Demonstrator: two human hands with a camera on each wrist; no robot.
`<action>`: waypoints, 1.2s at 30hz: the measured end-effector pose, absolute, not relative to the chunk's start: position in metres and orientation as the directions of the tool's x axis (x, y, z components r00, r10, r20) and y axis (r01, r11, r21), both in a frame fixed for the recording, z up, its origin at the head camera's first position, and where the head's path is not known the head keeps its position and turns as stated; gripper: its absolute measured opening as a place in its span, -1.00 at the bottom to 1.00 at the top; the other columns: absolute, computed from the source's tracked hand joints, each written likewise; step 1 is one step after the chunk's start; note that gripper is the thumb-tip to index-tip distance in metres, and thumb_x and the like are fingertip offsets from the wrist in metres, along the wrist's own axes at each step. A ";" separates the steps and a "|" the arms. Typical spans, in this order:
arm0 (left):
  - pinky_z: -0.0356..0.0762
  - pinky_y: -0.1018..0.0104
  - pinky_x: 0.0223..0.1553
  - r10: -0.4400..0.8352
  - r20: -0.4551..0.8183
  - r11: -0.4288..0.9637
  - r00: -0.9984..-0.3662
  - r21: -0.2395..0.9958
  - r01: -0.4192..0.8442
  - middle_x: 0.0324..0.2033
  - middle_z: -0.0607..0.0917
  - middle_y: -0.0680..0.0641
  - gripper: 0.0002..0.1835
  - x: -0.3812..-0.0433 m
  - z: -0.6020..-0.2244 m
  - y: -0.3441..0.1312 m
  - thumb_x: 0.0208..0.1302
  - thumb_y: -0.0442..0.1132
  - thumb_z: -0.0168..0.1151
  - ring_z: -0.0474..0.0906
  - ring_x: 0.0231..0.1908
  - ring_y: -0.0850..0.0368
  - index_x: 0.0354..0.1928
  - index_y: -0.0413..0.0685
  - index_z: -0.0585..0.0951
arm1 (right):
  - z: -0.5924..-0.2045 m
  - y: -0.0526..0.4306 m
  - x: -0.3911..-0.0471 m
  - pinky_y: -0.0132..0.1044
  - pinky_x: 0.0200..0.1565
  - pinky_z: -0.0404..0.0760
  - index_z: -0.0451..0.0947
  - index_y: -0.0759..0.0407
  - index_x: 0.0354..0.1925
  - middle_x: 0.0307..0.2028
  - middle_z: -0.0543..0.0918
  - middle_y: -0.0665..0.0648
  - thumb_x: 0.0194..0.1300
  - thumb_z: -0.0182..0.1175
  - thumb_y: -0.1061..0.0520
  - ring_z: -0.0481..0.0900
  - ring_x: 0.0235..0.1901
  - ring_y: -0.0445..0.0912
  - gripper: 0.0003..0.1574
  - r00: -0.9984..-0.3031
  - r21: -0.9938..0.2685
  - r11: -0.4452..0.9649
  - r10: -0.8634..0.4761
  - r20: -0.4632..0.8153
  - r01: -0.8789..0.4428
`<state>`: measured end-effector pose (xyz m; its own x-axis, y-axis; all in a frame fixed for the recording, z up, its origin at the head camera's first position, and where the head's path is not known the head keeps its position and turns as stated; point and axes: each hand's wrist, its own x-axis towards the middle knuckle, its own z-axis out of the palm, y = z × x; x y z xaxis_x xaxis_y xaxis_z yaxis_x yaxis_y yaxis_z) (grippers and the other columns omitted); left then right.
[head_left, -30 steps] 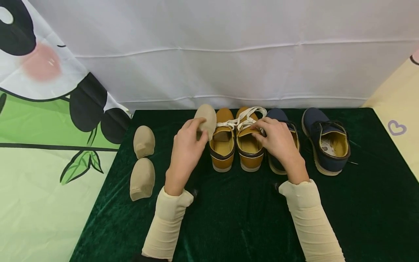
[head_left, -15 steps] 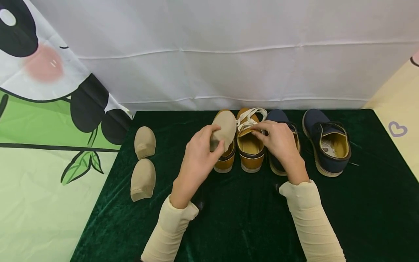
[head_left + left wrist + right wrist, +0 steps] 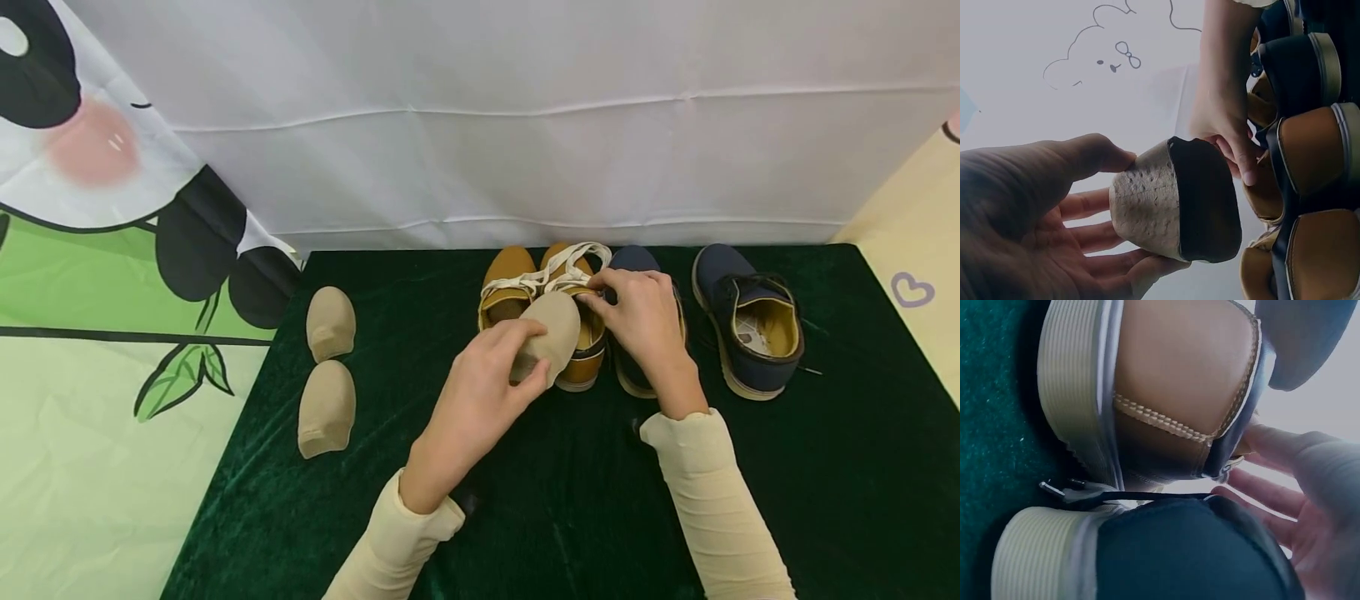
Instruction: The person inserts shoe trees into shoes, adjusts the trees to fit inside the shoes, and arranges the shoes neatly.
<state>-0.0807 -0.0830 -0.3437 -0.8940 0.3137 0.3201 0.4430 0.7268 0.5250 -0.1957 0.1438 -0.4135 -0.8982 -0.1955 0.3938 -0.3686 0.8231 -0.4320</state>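
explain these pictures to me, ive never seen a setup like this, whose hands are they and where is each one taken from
There is no machine here: one person works with two bare hands and wears three cameras. The wide picture comes from the head, looking forward and down. The two close ones come from the wrists, each looking at that hand's work.

On the green cloth stand a pair of tan shoes with white laces and a pair of navy shoes. Off to the left lie two beige pieces. The left hand holds a third beige piece above the tan pair. The right hand grips the tan shoe nearer the navy pair, close to its laces.
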 end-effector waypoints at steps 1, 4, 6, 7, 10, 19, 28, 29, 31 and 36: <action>0.68 0.10 0.12 0.321 0.317 0.723 -0.892 0.527 0.447 0.13 0.72 0.00 -0.68 -0.080 -0.344 -0.082 0.42 -0.17 0.35 0.67 0.11 0.06 0.17 0.04 0.64 | -0.413 0.144 -0.196 0.26 0.26 0.40 0.76 0.09 -0.17 -0.31 0.82 0.15 0.35 0.44 0.00 0.71 -0.28 0.12 -0.80 -0.899 -0.437 0.820 -0.199 0.389 -0.370; 0.68 0.11 0.11 0.337 0.316 0.717 -0.887 0.524 0.459 0.12 0.72 0.00 -0.69 -0.078 -0.345 -0.081 0.42 -0.17 0.35 0.67 0.10 0.07 0.16 0.05 0.65 | -0.412 0.144 -0.196 0.28 0.28 0.40 0.76 0.10 -0.13 -0.25 0.84 0.16 0.36 0.43 0.06 0.72 -0.23 0.14 -0.82 -0.900 -0.440 0.812 -0.219 0.378 -0.382; 0.68 0.11 0.11 0.341 0.315 0.717 -0.886 0.522 0.462 0.12 0.72 0.00 -0.69 -0.078 -0.346 -0.079 0.42 -0.17 0.35 0.67 0.11 0.07 0.16 0.06 0.65 | -0.411 0.145 -0.196 0.27 0.24 0.45 0.76 0.11 -0.11 -0.22 0.84 0.16 0.37 0.41 0.08 0.73 -0.23 0.14 -0.83 -0.896 -0.438 0.806 -0.238 0.376 -0.398; 0.68 0.11 0.10 0.345 0.316 0.716 -0.884 0.520 0.465 0.11 0.72 0.00 -0.69 -0.078 -0.347 -0.078 0.42 -0.17 0.35 0.67 0.11 0.08 0.16 0.06 0.65 | -0.411 0.146 -0.196 0.25 0.21 0.48 0.77 0.11 -0.11 -0.21 0.84 0.16 0.38 0.41 0.10 0.73 -0.24 0.14 -0.84 -0.893 -0.437 0.803 -0.247 0.376 -0.406; 0.68 0.11 0.10 0.354 0.314 0.721 -0.881 0.509 0.470 0.12 0.72 0.00 -0.68 -0.080 -0.348 -0.074 0.42 -0.16 0.35 0.68 0.11 0.07 0.16 0.05 0.65 | -0.409 0.149 -0.195 0.17 0.06 0.56 0.77 0.11 -0.09 -0.19 0.84 0.16 0.38 0.40 0.12 0.73 -0.28 0.13 -0.84 -0.885 -0.438 0.789 -0.272 0.378 -0.430; 0.68 0.08 0.13 0.359 0.270 0.755 -0.893 0.479 0.448 0.18 0.69 -0.01 -0.63 -0.088 -0.351 -0.059 0.49 -0.09 0.28 0.67 0.14 0.06 0.26 0.06 0.60 | -0.407 0.153 -0.195 0.02 -0.20 0.65 0.76 0.11 0.00 -0.07 0.83 0.18 0.42 0.36 0.13 0.75 -0.27 0.13 -0.78 -0.882 -0.463 0.762 -0.307 0.357 -0.452; 0.71 0.11 0.08 0.335 0.243 0.808 -0.910 0.423 0.410 0.20 0.69 -0.05 -0.61 -0.098 -0.356 -0.047 0.52 -0.04 0.24 0.67 0.11 0.04 0.28 0.04 0.61 | -0.406 0.152 -0.195 0.03 -0.16 0.66 0.74 0.16 0.02 -0.05 0.80 0.21 0.45 0.31 0.15 0.74 -0.22 0.11 -0.77 -0.893 -0.496 0.747 -0.317 0.318 -0.442; 0.70 0.10 0.10 0.331 0.237 0.811 -0.914 0.424 0.404 0.20 0.68 -0.05 -0.61 -0.100 -0.357 -0.046 0.52 -0.04 0.25 0.67 0.13 0.03 0.28 0.04 0.60 | -0.406 0.152 -0.195 0.03 -0.15 0.67 0.74 0.16 0.02 -0.04 0.80 0.21 0.46 0.31 0.15 0.73 -0.20 0.11 -0.77 -0.897 -0.502 0.746 -0.317 0.309 -0.437; 0.69 0.08 0.14 0.328 0.226 0.813 -0.917 0.427 0.396 0.21 0.68 -0.05 -0.61 -0.103 -0.360 -0.043 0.52 -0.04 0.25 0.66 0.15 0.02 0.29 0.05 0.60 | -0.405 0.152 -0.195 0.04 -0.13 0.67 0.73 0.16 0.03 -0.03 0.80 0.22 0.46 0.31 0.15 0.74 -0.17 0.11 -0.77 -0.901 -0.510 0.745 -0.318 0.294 -0.430; 0.68 0.10 0.12 0.330 0.226 0.814 -0.917 0.424 0.397 0.18 0.69 -0.05 -0.61 -0.111 -0.363 -0.038 0.52 -0.03 0.25 0.67 0.12 0.02 0.28 0.04 0.60 | -0.403 0.152 -0.194 0.09 -0.08 0.66 0.72 0.18 0.04 -0.01 0.78 0.24 0.49 0.28 0.16 0.73 -0.14 0.14 -0.77 -0.910 -0.520 0.748 -0.313 0.273 -0.413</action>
